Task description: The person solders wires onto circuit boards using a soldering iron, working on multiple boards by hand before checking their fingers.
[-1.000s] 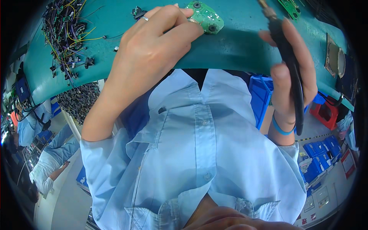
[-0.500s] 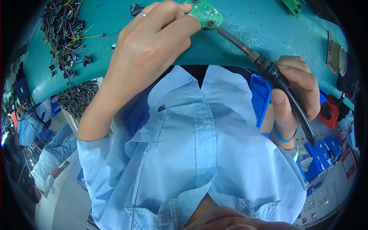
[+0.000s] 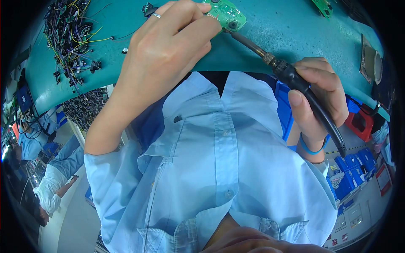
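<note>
A green circuit board [image 3: 232, 12] lies at the top middle over the teal mat, with dark round parts on it. My left hand [image 3: 168, 46] is closed on the board's left side; its fingertips, and anything else pinched in them, are partly hidden. In my right hand [image 3: 322, 92] is a soldering iron [image 3: 291, 76] with a black handle, gripped between thumb and fingers. The iron slants up to the left, and its tip meets the board's lower edge, just below a dark round part.
Thin wires with small black connectors [image 3: 69, 42] are heaped at the left of the teal mat [image 3: 270, 50]. A small connector [image 3: 148, 9] lies behind my left hand. Another green board [image 3: 324, 7] is at the top right, with a sponge holder [image 3: 371, 61] nearer. A co-worker [image 3: 55, 181] is at far left.
My right hand has shifted slightly left, taking the iron's tip from the dark round part down to the board's lower edge. My left hand and the board stay nearly still.
</note>
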Demonstrator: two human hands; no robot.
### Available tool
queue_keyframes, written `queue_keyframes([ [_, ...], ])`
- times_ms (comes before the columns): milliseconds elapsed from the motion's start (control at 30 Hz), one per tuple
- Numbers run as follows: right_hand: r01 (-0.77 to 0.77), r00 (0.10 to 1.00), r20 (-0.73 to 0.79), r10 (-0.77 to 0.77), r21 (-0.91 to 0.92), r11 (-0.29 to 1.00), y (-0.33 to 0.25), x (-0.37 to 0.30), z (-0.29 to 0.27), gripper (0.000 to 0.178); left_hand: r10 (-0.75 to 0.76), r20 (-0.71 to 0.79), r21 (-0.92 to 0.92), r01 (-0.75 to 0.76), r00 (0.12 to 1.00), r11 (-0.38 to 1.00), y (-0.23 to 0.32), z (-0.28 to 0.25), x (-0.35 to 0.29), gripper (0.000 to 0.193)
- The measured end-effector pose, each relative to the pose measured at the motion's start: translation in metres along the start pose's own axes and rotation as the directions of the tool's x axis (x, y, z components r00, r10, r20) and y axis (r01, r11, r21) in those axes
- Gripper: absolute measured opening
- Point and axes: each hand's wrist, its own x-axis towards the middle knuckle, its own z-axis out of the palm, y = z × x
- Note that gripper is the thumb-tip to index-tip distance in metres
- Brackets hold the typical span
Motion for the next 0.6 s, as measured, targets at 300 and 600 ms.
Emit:
queue_keyframes([
  [300,0.051,0.999,0.016,-0.051,-0.010,0.999,0.004,0.005,-0.001,0.029,-0.023,0.004,0.003,0.023,1.000,1.000,0.002,-0.004,0.003,0.014],
  [600,0.112,0.985,-0.121,-0.122,-0.084,0.990,0.013,0.034,0.001,0.032,-0.209,0.146,0.208,0.177,0.967,0.962,0.013,-0.019,-0.012,0.022],
])
